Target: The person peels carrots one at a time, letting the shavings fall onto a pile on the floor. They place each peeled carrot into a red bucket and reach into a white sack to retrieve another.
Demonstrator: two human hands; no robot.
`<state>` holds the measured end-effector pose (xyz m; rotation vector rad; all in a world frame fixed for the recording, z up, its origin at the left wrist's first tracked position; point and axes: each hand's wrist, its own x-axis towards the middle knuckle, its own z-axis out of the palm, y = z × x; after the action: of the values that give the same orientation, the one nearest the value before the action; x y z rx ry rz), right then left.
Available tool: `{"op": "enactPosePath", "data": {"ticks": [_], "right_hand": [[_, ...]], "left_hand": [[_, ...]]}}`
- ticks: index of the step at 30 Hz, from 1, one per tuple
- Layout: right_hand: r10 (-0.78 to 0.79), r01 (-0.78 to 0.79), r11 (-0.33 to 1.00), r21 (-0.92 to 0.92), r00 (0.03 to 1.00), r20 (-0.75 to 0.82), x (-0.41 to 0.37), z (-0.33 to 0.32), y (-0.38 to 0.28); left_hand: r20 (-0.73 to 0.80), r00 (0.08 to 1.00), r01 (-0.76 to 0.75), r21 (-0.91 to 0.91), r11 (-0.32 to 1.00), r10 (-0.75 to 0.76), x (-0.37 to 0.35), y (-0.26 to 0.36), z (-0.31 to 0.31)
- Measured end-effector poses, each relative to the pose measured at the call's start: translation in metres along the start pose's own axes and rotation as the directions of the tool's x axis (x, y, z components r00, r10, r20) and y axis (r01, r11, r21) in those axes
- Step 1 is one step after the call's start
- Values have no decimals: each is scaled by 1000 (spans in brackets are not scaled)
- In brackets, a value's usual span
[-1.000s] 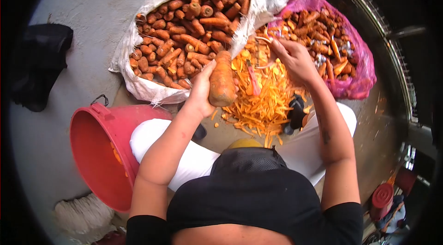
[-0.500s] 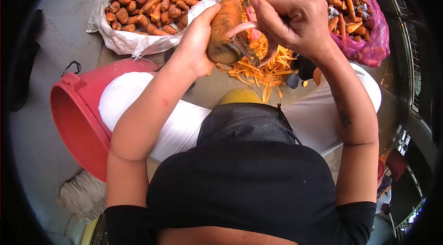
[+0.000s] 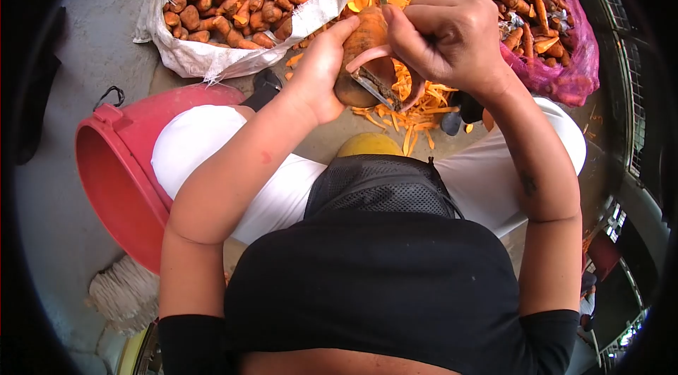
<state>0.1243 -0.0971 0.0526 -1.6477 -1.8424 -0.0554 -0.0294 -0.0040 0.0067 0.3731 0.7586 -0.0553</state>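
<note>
A thick, dirt-streaked carrot [image 3: 366, 34] is in my left hand [image 3: 323, 68], with the fingers wrapped around its left side. My right hand [image 3: 450, 30] is closed around a Y-shaped peeler [image 3: 369, 56] with pinkish arms. Its blade lies across the lower end of the carrot, against or very near the skin. The peeler's handle is mostly hidden inside my right fist. Below both hands, orange peelings [image 3: 406, 121] lie heaped on the floor.
A white woven sack [image 3: 212, 68] full of carrots lies at upper left. At upper right is a purple mesh sack [image 3: 565, 85] of carrots. A red bin [image 3: 113, 184] rests tipped on its side by my left knee. Something yellow [image 3: 369, 144] shows between my legs.
My left hand and the carrot have shifted slightly right and down. The peeler blade has moved a little with them and still lies at the carrot's lower end.
</note>
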Motion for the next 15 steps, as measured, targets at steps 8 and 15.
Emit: {"op": "enactPosePath", "data": {"ticks": [8,15], "right_hand": [[9,-4,997,72,997,-70,-3,11,8],[15,0,986,164,996,-86,-1,12,10]], "left_hand": [[21,1000,-18,-4,1000,18,-5,-4,7],[21,1000,-16,4,1000,16,-8,2,15]]}}
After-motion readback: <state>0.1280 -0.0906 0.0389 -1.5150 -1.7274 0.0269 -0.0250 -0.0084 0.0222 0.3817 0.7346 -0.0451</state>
